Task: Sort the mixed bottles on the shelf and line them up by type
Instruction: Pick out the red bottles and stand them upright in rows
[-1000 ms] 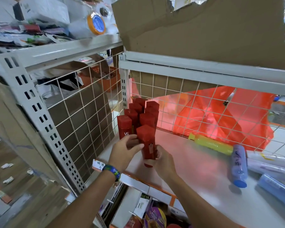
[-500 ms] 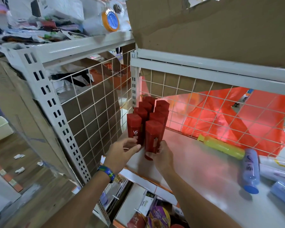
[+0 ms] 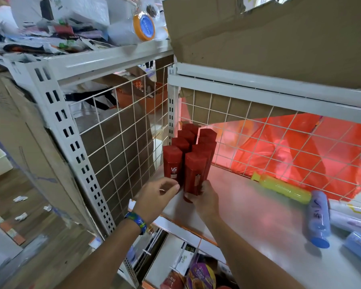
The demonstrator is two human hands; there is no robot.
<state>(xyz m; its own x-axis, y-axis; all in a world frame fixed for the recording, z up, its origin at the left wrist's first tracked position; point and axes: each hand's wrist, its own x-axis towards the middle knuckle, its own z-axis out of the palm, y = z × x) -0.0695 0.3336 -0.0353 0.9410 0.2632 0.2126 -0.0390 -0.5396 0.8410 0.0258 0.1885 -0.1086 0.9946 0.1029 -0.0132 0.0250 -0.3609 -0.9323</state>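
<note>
The front red bottle [image 3: 195, 172] stands much as it did a second ago, roughly upright at the head of the right-hand row of red bottles [image 3: 196, 140] in the shelf's [image 3: 248, 205] left back corner; the right hand [image 3: 204, 200] still wraps its fingers round that bottle's base; the left hand [image 3: 156, 197], fingers loosely curled on nothing, has eased back to just before the VS-labelled bottle [image 3: 172, 163]; well right of the red bottles, a yellow bottle [image 3: 283, 189] and a pale blue bottle [image 3: 319, 217] lie flat; a wire grid [image 3: 121, 142] walls their left.
</note>
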